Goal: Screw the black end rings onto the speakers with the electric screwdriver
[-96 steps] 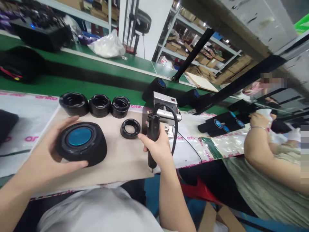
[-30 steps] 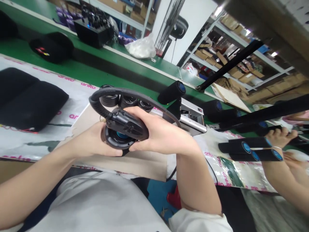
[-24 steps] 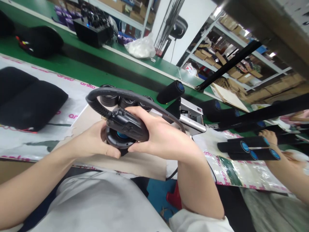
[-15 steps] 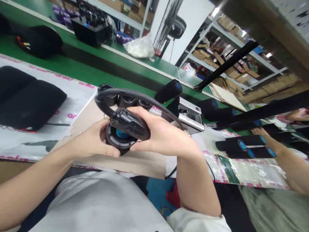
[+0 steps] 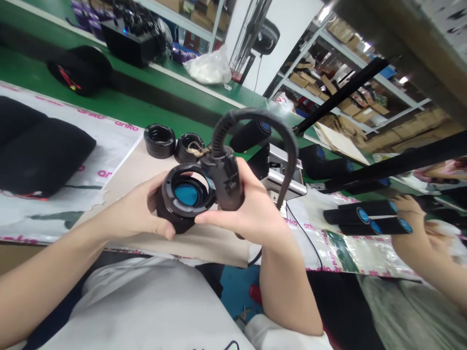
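Note:
My left hand (image 5: 142, 209) curls round the side of a round black housing (image 5: 175, 218), with its thumb at the near side. A shiny blue disc (image 5: 187, 194) shows inside the housing's open ring. In my right hand (image 5: 251, 209) is a black corded electric screwdriver (image 5: 228, 182), gripped upright beside the housing. Its tip is hidden, and its thick cord (image 5: 292, 141) arches over to the right. My right thumb reaches to the housing's rim. Behind the hands stand two black ring-shaped parts, one at the left (image 5: 159, 141) and one nearer the screwdriver (image 5: 188, 147).
A beige sheet (image 5: 215, 248) lies under the hands. A black padded piece (image 5: 44, 150) rests at left. Behind the right hand stands a silver and black device (image 5: 284, 170). Black cylinders with blue ends (image 5: 350, 216) lie at right, by another person's hand (image 5: 408, 209).
The screwdriver has tipped upright and moved right off the housing, uncovering the blue disc. Its cord has swung up and right. The other person's hand has come to the cylinders.

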Tool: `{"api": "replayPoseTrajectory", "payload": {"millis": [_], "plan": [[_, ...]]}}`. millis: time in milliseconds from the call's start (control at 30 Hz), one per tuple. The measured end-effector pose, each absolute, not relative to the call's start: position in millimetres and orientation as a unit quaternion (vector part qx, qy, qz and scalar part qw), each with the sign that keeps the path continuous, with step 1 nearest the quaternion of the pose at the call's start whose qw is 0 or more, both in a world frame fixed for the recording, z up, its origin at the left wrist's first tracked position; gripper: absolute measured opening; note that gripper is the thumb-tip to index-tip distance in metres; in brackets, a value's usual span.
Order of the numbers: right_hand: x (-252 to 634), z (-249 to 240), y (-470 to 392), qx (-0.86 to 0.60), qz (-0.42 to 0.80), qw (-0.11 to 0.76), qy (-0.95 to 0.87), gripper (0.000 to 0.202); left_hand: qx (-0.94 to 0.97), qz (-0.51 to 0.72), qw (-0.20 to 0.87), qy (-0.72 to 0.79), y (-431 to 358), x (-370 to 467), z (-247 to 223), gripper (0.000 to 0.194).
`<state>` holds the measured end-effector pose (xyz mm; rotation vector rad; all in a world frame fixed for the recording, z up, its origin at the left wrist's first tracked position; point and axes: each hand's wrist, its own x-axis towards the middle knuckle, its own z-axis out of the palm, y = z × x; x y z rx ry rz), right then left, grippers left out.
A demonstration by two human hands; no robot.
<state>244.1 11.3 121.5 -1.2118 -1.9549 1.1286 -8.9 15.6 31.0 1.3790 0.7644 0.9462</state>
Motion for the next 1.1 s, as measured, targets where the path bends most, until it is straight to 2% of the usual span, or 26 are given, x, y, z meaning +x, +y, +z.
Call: {"api": "replayPoseTrajectory", "payload": {"millis": [233, 467, 567, 667, 867, 1100], "plan": [[245, 123, 26, -0.420, 0.433, 0.218, -0.768, 0.084, 0.598, 0.418, 0.597, 0.335, 17, -10, 29, 0.105], [241, 129, 32, -0.415, 0.446, 0.176, -0.773, 0.079, 0.591, 0.420, 0.610, 0.322, 14, -9, 24, 0.109], [242, 129, 33, -0.402, 0.446, 0.173, -0.781, 0.080, 0.572, 0.446, 0.591, 0.353, 8, -4, 24, 0.101], [244, 123, 32, -0.390, 0.454, 0.187, -0.779, 0.082, 0.585, 0.471, 0.539, 0.381, 2, 0, 25, 0.090], [246, 110, 14, -0.459, 0.476, 0.294, -0.690, 0.096, 0.595, 0.463, 0.523, 0.398, -3, 0, 22, 0.088], [241, 102, 3, -0.492, 0.460, 0.290, -0.680, 0.097, 0.599, 0.493, 0.543, 0.321, -4, 4, 28, 0.077]]}}
